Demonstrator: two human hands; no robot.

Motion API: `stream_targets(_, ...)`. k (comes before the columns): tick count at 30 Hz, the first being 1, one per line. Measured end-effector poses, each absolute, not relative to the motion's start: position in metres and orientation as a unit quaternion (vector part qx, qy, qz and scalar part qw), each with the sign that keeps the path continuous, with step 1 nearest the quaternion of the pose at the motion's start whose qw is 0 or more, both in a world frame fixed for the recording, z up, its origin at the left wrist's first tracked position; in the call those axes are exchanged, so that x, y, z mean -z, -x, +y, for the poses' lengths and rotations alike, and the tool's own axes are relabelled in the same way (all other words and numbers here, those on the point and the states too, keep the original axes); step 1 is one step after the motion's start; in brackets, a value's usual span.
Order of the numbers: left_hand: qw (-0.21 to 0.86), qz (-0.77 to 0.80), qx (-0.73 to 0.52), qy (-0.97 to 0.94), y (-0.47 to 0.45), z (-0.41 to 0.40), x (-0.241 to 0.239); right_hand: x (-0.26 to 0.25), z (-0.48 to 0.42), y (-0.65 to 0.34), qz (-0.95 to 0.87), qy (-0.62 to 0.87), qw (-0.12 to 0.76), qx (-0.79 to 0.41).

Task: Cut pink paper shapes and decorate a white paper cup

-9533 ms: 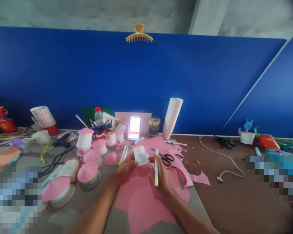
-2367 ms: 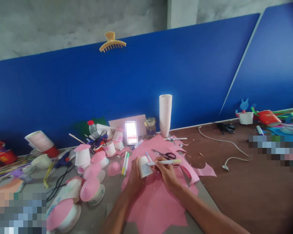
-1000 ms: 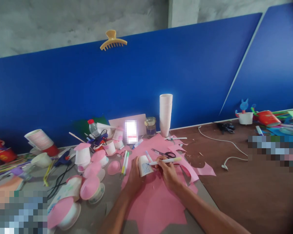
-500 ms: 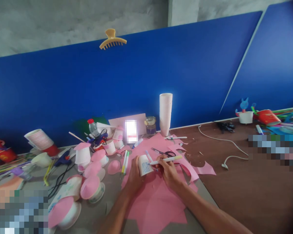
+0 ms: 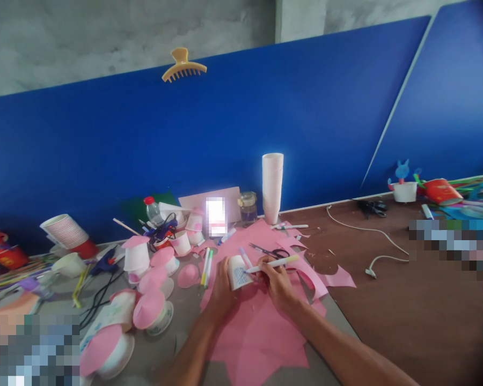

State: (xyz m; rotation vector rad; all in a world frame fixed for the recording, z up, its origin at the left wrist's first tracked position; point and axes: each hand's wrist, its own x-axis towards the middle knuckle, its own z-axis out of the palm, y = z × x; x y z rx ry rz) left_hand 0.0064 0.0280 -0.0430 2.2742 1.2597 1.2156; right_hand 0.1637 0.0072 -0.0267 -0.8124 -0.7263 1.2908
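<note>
My left hand (image 5: 221, 289) is wrapped round a small white paper cup (image 5: 237, 272) lying on its side over pink paper (image 5: 257, 332); the cup bears a blue grid drawing. My right hand (image 5: 277, 281) pinches a white marker with a yellow end (image 5: 271, 264), its tip touching the cup's side. Black-handled scissors (image 5: 270, 251) lie just behind the marker. Two more markers (image 5: 205, 260) lie to the left of my left hand.
Several cups topped with pink paper cones (image 5: 153, 279) crowd the left. A tall stack of white cups (image 5: 272, 187) and a glass jar (image 5: 248, 207) stand by the blue partition (image 5: 225, 134). A white cable (image 5: 366, 236) crosses the brown table at right; craft clutter fills both far ends.
Between the two oldest frames my hands brought the cup down onto the pink paper and set the marker tip against it. Over the last second nothing has visibly moved.
</note>
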Motion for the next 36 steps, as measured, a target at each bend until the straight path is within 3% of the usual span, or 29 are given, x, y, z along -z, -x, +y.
stream_targets(36,0.126,0.432,-0.405,-0.796,-0.0041,0.0304,0.0466,0.0265,0.0072,-0.1655,-0.325,0.376,0.646,-0.579)
